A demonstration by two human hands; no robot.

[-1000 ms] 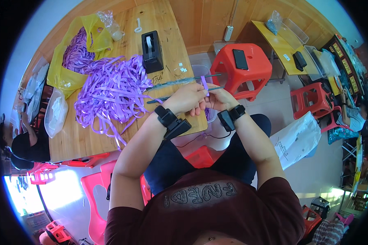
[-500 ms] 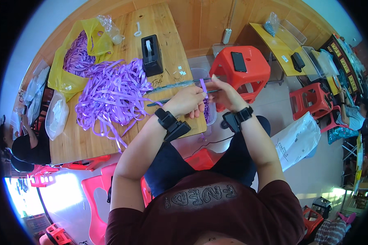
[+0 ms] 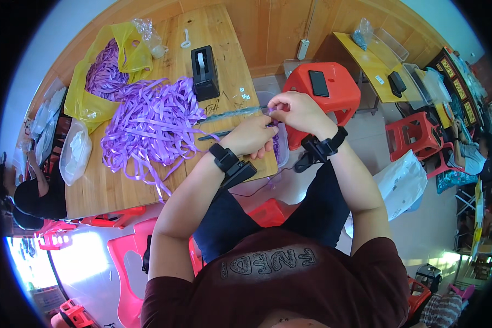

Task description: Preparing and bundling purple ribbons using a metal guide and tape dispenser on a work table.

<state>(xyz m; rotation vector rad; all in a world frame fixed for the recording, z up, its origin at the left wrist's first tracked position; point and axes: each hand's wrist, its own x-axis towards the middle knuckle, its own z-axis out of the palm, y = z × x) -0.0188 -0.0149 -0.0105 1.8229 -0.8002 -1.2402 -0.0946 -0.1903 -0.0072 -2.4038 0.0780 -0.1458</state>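
Both my hands meet just beyond the table's right edge. My left hand (image 3: 250, 135) is closed, its fingertips pinching a short piece of purple ribbon (image 3: 271, 111). Against the same ribbon, the thumb and fingers of my right hand (image 3: 302, 113) are pinched together; most of the ribbon is hidden by my fingers. Beneath the hands, a long thin dark strip with a clear film (image 3: 232, 115) juts over the table edge, and a dark rod end (image 3: 216, 134) shows beside my left wrist. A large tangle of purple ribbon (image 3: 147, 126) lies left of my hands.
A black tape dispenser (image 3: 204, 79) stands on the wooden table (image 3: 175, 60). At the left are a yellow bag (image 3: 82, 104) of ribbon and a clear tub (image 3: 75, 153). A bin with purple pieces (image 3: 282, 145) sits below my hands. A phone (image 3: 318, 83) rests on a red stool (image 3: 341, 90).
My right hand has come in from the right, and its fingers have gone from spread to pinched at the ribbon. The upright ribbon end is now mostly covered. My left hand has barely moved.
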